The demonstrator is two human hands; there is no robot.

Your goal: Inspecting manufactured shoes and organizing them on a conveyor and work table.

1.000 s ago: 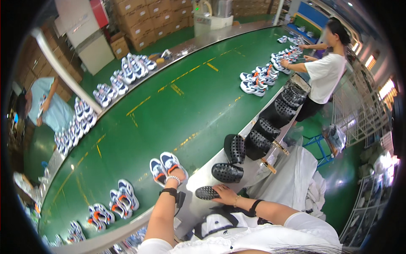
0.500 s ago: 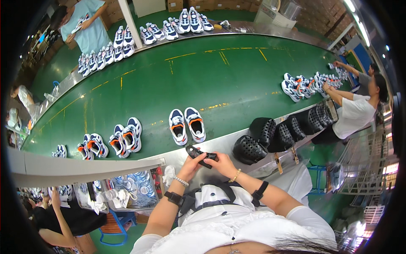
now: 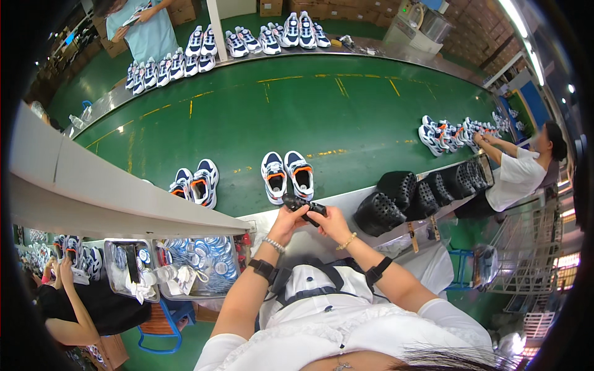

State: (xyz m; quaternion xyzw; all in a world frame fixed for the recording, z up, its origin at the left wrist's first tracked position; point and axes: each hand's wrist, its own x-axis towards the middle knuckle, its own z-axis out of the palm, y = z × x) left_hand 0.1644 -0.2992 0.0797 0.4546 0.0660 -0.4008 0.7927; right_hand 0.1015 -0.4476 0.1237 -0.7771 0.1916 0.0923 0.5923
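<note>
In front of my body, both hands hold one dark black object, hard and jointed in look; its kind I cannot make out. The left end of this black object (image 3: 296, 202) sits just at the heels of a pair of sneakers. My left hand (image 3: 288, 224) closes on it from the left, and my right hand (image 3: 334, 224) grips its right part. White, navy and orange are the colours of the left sneaker (image 3: 273, 170) and the right sneaker (image 3: 299, 168), which stand side by side on the green surface (image 3: 247, 130), toes pointing away from me.
Black perforated clog-like forms (image 3: 378, 213) line the metal edge at my right. More sneakers (image 3: 204, 183) stand to the left, behind a pale beam (image 3: 124, 198). Bins of small parts (image 3: 201, 269) are at lower left. A co-worker (image 3: 516, 173) handles sneakers at right; another person (image 3: 145, 34) stands across.
My hands and the black object have moved forward, closer to the sneakers' heels. The whole view has shifted, so the pale beam covers more of the sneakers at left.
</note>
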